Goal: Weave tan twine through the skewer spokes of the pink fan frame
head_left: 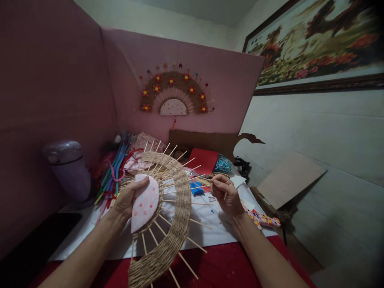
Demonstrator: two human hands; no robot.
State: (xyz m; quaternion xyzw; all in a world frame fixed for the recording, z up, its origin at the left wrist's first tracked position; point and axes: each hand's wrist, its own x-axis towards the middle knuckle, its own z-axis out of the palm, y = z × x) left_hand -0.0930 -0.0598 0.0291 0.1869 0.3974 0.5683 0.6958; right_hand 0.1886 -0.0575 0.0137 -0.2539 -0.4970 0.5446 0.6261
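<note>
My left hand [129, 196] is closed on the pink dotted centre of a half-round woven fan [177, 208], holding it upright above the table. The fan has a band of tan woven cord and several thin wooden sticks radiating from it. My right hand [226, 192] is closed in a pinch at the tip of one of those sticks on the fan's right side. Both forearms reach in from the bottom of the view.
A finished fan with red flowers [175, 92] hangs on the pink board behind. Coloured pipe cleaners [112, 172], a red sheet [205, 160], a blue piece [196, 188] and a dotted strip [264, 219] lie on the white-covered table [216, 230]. A lilac container [69, 168] stands at left.
</note>
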